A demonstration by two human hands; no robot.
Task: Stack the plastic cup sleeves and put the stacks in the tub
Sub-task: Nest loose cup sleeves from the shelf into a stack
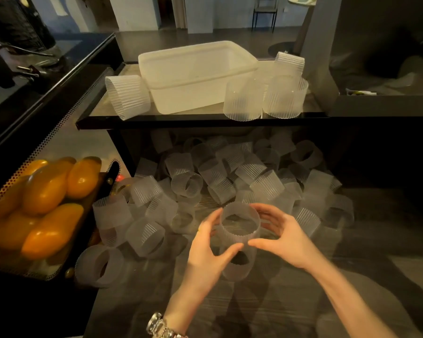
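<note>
The dark lower shelf (291, 301) is covered with a big pile of loose sleeves (205, 176). My left hand (205, 252) and right hand (283, 237) curl round a short stack (239, 242). The tub (195, 69) above looks empty, so most work is left.

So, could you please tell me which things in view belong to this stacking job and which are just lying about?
Part of the job:
- stack of sleeves held between the left hand and right hand
- loose sleeves heaped on the lower surface
- tub on the shelf
- sleeve stacks beside the tub

Lying about:
- orange fruit in the perforated tray
- chair in the background
</note>
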